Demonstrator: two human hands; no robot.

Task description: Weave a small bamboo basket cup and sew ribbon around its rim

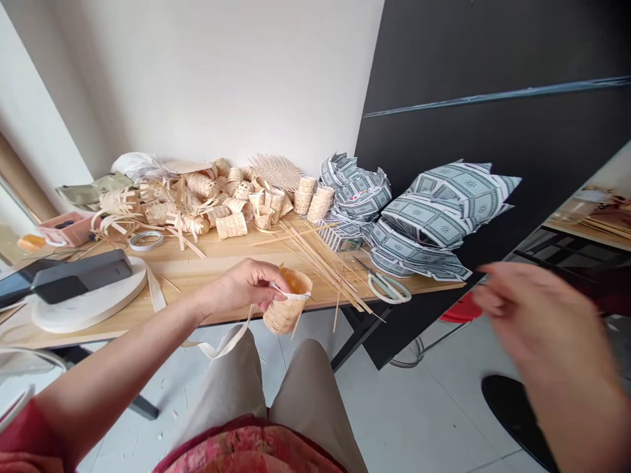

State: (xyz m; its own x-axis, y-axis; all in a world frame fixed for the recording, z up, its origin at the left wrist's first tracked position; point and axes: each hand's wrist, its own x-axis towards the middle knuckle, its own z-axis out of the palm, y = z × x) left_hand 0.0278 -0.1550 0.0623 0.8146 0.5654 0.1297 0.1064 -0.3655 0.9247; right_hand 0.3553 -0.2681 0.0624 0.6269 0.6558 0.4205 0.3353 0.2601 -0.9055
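Observation:
My left hand (256,282) is closed on the rim of a small woven cup-shaped basket (283,315), thumb and fingers pinching its edge. White ribbon (296,295) lies along that rim, and a loose tail of it hangs towards my knees. The basket is tilted, its opening facing up, just in front of the table edge. Far out to the right, my right hand (537,302) is raised and smeared by motion. Its fingers look pinched together; whatever they hold is too small or blurred to make out.
White-handled scissors (389,288) rest at the table edge beside loose wood strips (325,263). Behind lie several woven baskets (231,225) and folded patterned-card shapes (424,217). At left are a ribbon roll (89,309) under a dark box (81,276), a tape roll (146,240) and a pink tray (69,230).

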